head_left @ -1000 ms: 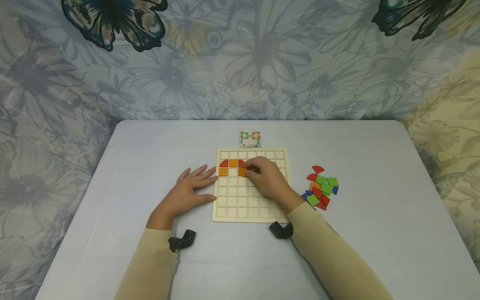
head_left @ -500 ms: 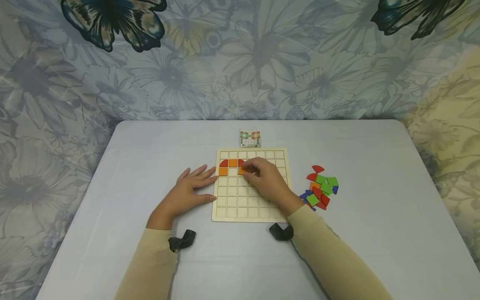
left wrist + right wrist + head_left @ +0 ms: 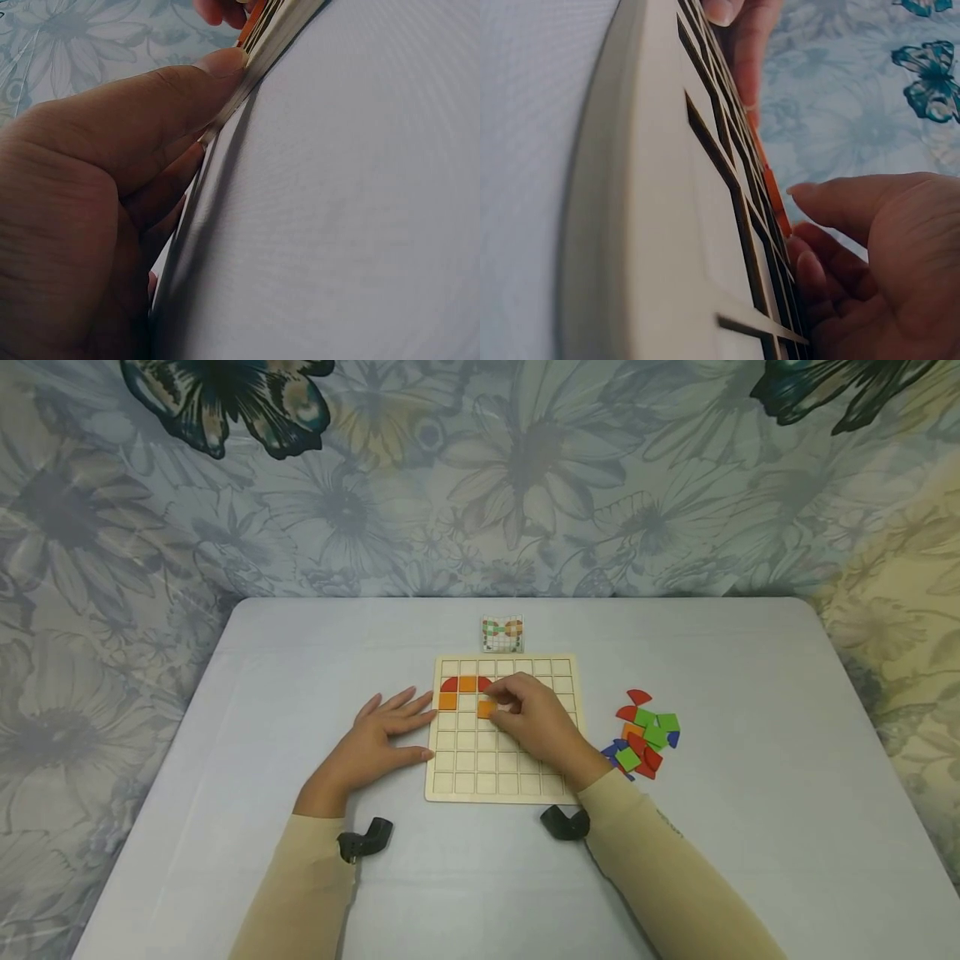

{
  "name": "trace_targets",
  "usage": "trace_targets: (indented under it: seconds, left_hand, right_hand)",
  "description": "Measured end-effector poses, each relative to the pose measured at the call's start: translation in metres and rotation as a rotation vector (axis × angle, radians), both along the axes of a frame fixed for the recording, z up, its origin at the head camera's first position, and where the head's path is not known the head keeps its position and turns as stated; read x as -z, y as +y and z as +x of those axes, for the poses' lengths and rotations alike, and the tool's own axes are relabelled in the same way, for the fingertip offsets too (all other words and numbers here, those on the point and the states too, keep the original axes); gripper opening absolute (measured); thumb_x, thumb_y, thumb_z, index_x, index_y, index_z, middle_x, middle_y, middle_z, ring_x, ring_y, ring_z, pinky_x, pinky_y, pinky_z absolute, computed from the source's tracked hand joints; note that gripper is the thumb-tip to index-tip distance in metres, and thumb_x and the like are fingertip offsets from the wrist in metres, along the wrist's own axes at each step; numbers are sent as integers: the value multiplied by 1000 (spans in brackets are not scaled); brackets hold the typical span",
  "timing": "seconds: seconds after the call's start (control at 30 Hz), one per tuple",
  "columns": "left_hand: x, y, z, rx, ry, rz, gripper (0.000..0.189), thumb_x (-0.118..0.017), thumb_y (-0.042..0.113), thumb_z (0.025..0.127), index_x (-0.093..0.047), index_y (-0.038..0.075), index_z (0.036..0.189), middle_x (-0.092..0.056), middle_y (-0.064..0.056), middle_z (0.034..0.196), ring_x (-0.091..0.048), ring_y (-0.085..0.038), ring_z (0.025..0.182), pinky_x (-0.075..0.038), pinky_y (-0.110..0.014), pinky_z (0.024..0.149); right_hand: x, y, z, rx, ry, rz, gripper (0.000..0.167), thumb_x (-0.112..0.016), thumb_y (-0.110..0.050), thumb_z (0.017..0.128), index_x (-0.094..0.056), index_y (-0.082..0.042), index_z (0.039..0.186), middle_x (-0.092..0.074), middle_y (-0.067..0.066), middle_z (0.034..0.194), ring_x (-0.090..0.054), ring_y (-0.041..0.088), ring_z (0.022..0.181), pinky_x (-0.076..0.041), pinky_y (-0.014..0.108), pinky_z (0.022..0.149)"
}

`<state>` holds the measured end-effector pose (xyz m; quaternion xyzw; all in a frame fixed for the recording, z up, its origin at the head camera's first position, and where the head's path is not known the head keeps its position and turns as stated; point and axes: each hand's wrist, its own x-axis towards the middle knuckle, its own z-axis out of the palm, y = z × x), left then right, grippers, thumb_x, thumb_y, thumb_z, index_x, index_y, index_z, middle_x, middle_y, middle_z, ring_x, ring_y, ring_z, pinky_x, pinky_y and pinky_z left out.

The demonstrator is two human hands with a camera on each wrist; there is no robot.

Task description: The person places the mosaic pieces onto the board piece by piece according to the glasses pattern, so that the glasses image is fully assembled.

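In the head view my left hand (image 3: 390, 739) lies with fingers spread, its fingertips and thumb at the left edge of a pale wooden grid board (image 3: 465, 787). My right hand (image 3: 536, 718) is over the board's middle, thumb and forefinger curled at the right side of an orange square tile (image 3: 485, 709). In the right wrist view the same orange tile (image 3: 776, 202) shows edge-on beside the thumb. A red quarter-circle tile (image 3: 483, 684) sits above it, partly under the forefinger. Further left are a red quarter-circle (image 3: 449, 685) and two orange squares, one being the upper tile (image 3: 468, 684).
Right of the board lies a loose pile of green square tiles (image 3: 655, 737), red quarter-circles (image 3: 639, 697), blue pieces (image 3: 673, 739) and an orange one. A small pattern card (image 3: 502, 634) lies behind the board on the white table (image 3: 750, 760).
The right thumb and forefinger have shifted the orange tile slightly; half a second ago more of it was covered, and now it lies squarer in its cell. The left hand stays in place.
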<state>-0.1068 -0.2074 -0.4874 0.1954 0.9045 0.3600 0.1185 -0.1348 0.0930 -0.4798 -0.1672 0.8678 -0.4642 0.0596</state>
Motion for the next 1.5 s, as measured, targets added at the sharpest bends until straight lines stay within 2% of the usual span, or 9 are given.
trace_targets:
  seconds: [0.23, 0.5, 0.73, 0.97, 1.1, 1.27, 1.5]
  left_hand:
    - [0, 0, 0, -1, -2, 7, 70, -91, 37, 91, -65, 20, 154, -42, 14, 166, -22, -14, 162, 4, -52, 131]
    - [1, -1, -1, 1, -2, 11, 70, -91, 38, 92, -64, 20, 154, -43, 14, 166, -22, -15, 162, 3, -53, 131]
    - [0, 0, -1, -6, -10, 4, 71, -91, 38, 91, -64, 21, 154, -42, 14, 166, -22, -15, 162, 4, -52, 131]
    - [-1, 0, 0, -2, -11, 3, 70, -91, 37, 92, -65, 20, 154, -42, 14, 166, -22, -15, 162, 4, -52, 131]
    - [-1, 0, 0, 1, -7, -3, 70, -91, 38, 92, -64, 20, 154, -42, 13, 167, -22, -15, 162, 4, -51, 131]
    - [-1, 1, 0, -1, -3, 0, 69, -91, 37, 92, -65, 19, 153, -42, 13, 167, -22, -16, 163, 4, -51, 131]
    - [-1, 0, 0, -3, -4, 6, 69, -91, 36, 91, -65, 18, 153, -43, 12, 167, -22, -15, 162, 4, -50, 131]
  right_hand:
    - [1, 1, -1, -37, 28, 18, 33, -82, -5, 98, -73, -6, 130, -66, 3, 120, -63, 21, 108, -57, 38, 94]
    - [4, -5, -4, -28, 103, 92, 32, -77, 0, 98, -74, -4, 130, -65, 6, 117, -60, 20, 99, -55, 36, 87]
    - [3, -5, -4, -21, 116, 83, 31, -73, 5, 99, -74, -4, 129, -66, 8, 122, -62, 20, 99, -56, 36, 87]
    - [3, -4, -2, -24, 97, 73, 31, -75, -1, 100, -74, -6, 131, -70, 5, 124, -64, 19, 99, -57, 38, 87]
    - [3, -2, -1, -29, 84, 30, 30, -76, -5, 101, -73, -7, 131, -70, 4, 125, -64, 19, 99, -57, 39, 88]
    - [2, 1, 1, -3, 32, -74, 28, -77, -12, 103, -73, -9, 131, -69, 0, 126, -65, 18, 99, -58, 40, 87]
    - [-13, 10, 3, 27, -41, -224, 33, -74, -24, 107, -70, -8, 135, -71, 1, 123, -67, 20, 106, -57, 45, 94]
